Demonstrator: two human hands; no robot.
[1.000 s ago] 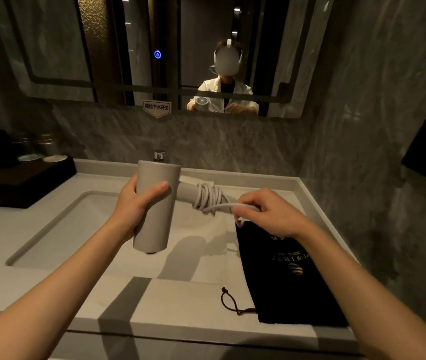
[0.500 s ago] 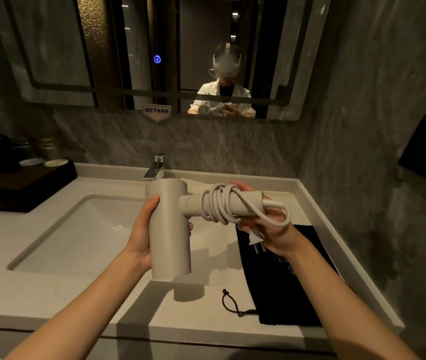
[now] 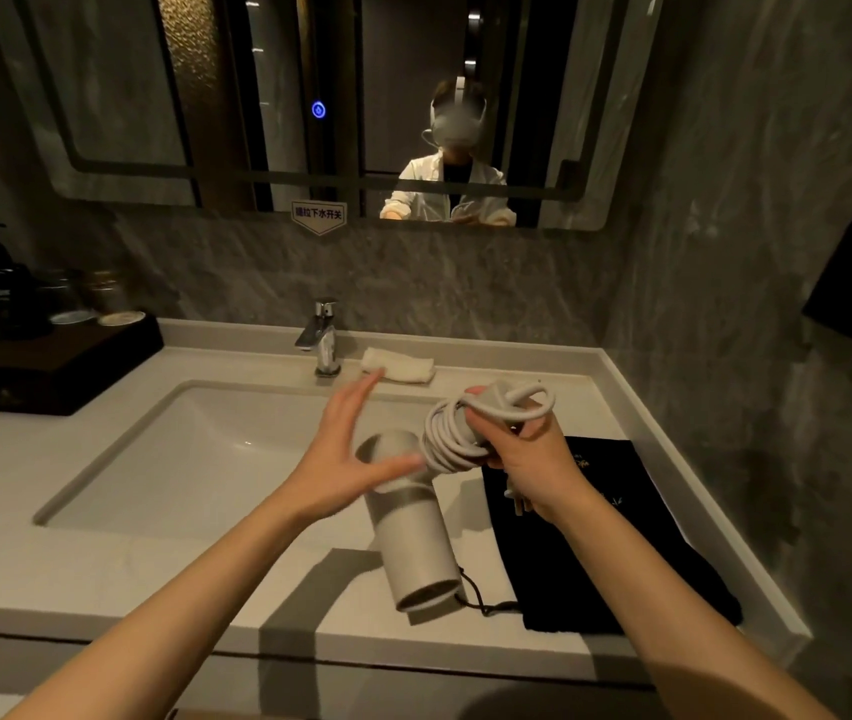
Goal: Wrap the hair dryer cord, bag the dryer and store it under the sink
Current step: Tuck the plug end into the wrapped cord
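1. Above the right part of the tabletop (image 3: 237, 579), just right of the sink basin (image 3: 190, 459), the right hand (image 3: 530, 459) is closed around the handle of the hair dryer (image 3: 413, 537), over the cord (image 3: 452, 439) coiled there. That grip appears to pin the loops so they cannot unwind.
2. The dryer's barrel hangs down and toward the near edge, its open end tilted at the viewer, so all its weight seems to rest in that one hand.
3. The left hand (image 3: 346, 459) is spread wide, fingers apart, just left of the barrel. It looks blurred, and whether its fingertips touch the dryer cannot be told.
4. A last loop of cord arches over the right hand's knuckles, likely the slack end kept out of the way.
5. The black bag (image 3: 616, 537) lies flat on the tabletop at the near right, under the right forearm, its drawstring (image 3: 481, 600) trailing left. It probably waits there for the dryer.
6. The plug (image 3: 517, 501) peeks out below the right hand; its prongs are hard to make out.
7. The handle itself is hidden by cord and fingers.
8. The bag's mouth is covered by the hand and dryer, so open or closed is unclear.
9. The space under the sink is out of view.
10. Far behind stand a faucet (image 3: 322, 335) and a folded cloth (image 3: 398, 365).
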